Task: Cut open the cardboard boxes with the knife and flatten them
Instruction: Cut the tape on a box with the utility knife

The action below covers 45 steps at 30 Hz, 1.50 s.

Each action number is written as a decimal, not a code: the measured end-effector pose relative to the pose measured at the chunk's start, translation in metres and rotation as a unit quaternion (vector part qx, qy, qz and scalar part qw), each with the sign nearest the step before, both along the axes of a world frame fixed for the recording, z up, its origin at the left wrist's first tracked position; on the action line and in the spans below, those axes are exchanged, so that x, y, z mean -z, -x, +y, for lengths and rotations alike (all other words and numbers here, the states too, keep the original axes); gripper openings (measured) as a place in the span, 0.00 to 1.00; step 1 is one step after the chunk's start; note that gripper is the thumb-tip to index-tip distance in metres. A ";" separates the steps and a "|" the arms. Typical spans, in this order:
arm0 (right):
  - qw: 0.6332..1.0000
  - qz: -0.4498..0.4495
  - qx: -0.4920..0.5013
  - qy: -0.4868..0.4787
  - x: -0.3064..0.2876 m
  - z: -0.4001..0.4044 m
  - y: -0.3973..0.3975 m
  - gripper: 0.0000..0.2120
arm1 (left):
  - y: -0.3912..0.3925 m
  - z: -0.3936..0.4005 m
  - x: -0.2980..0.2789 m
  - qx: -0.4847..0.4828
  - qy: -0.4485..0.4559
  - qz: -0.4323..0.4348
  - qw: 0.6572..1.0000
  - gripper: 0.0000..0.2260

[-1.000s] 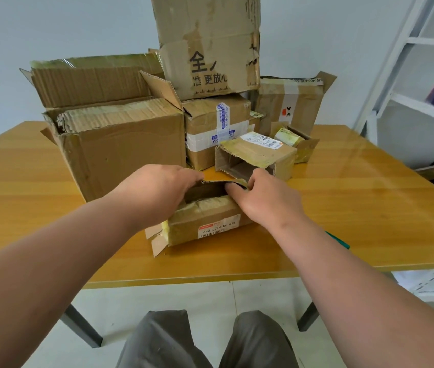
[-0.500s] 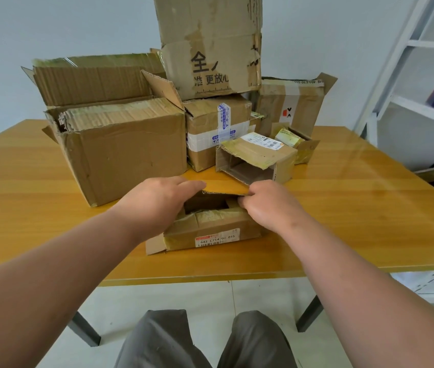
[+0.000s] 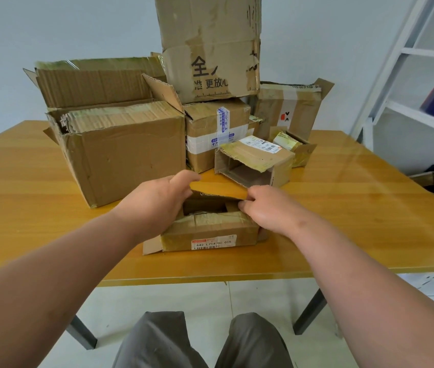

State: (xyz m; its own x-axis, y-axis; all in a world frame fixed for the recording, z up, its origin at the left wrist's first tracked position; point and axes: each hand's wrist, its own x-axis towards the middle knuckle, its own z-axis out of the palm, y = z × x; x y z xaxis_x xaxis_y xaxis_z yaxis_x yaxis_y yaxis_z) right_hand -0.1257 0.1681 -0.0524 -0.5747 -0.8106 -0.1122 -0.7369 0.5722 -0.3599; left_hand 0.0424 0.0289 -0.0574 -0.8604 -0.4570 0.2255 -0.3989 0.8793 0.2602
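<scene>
Both arms extended forward, forearms converging toward centre. Left hand point(image 3: 154, 205) palm down, fingers curled over something just under it, index finger stretched toward the right hand. Right hand point(image 3: 269, 208) knuckles up, fingers curled and tucked in at the fingertips (thumb side faces left hand, thumb itself hidden). Hands close, not touching. Wrists roughly straight, both bare. Knees visible below, between the forearms.
</scene>
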 end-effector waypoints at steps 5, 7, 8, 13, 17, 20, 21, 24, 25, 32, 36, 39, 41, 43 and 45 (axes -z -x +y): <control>1.000 -0.012 0.013 0.013 0.006 0.000 -0.003 0.06 | -0.008 -0.002 0.012 0.033 0.004 0.080 0.996 0.10; 1.000 -0.008 0.019 0.019 0.007 0.000 -0.004 0.05 | -0.008 -0.004 0.015 0.044 0.040 0.059 0.996 0.17; 1.000 -0.005 0.020 0.020 0.008 0.000 -0.004 0.06 | -0.008 -0.005 0.016 0.042 0.051 0.047 0.997 0.19; 0.999 -0.017 0.028 0.030 0.008 0.004 -0.005 0.08 | -0.011 -0.008 0.016 0.022 0.037 0.062 0.997 0.15; 0.998 -0.035 0.021 0.048 0.003 0.007 -0.007 0.09 | -0.014 -0.011 0.014 -0.008 -0.046 0.051 0.998 0.16; 0.997 -0.051 0.021 0.049 0.000 0.008 -0.006 0.08 | -0.011 -0.009 0.009 -0.026 -0.107 0.032 0.993 0.17; 0.998 -0.048 0.025 0.042 0.000 0.006 -0.005 0.08 | -0.009 -0.008 0.006 -0.034 -0.114 0.024 0.993 0.18; 0.999 -0.011 0.049 0.005 0.000 -0.006 -0.002 0.10 | -0.003 -0.005 -0.001 -0.055 -0.121 0.009 0.991 0.19; 0.998 0.006 0.060 -0.004 -0.001 -0.010 -0.002 0.11 | -0.001 -0.004 -0.003 -0.059 -0.126 0.005 0.990 0.20; 0.988 0.091 0.097 -0.073 -0.005 -0.025 -0.006 0.29 | 0.004 -0.001 -0.014 -0.050 -0.155 -0.009 0.987 0.23; 0.985 0.095 0.097 -0.111 -0.009 -0.030 -0.011 0.38 | 0.006 0.001 -0.020 -0.032 -0.123 -0.043 0.991 0.25; 0.986 0.067 0.091 -0.127 -0.013 -0.030 -0.011 0.29 | 0.006 0.003 -0.023 -0.028 -0.119 -0.059 0.991 0.26; 0.988 0.047 0.091 -0.114 -0.016 -0.028 -0.010 0.20 | 0.005 0.003 -0.023 -0.028 -0.118 -0.060 0.991 0.25; 0.992 0.022 0.092 -0.088 -0.020 -0.024 -0.010 0.15 | 0.004 0.003 -0.022 -0.029 -0.121 -0.056 0.991 0.25; 0.993 -0.025 0.098 -0.052 -0.022 -0.019 -0.009 0.11 | 0.003 0.002 -0.022 -0.033 -0.140 -0.046 0.989 0.24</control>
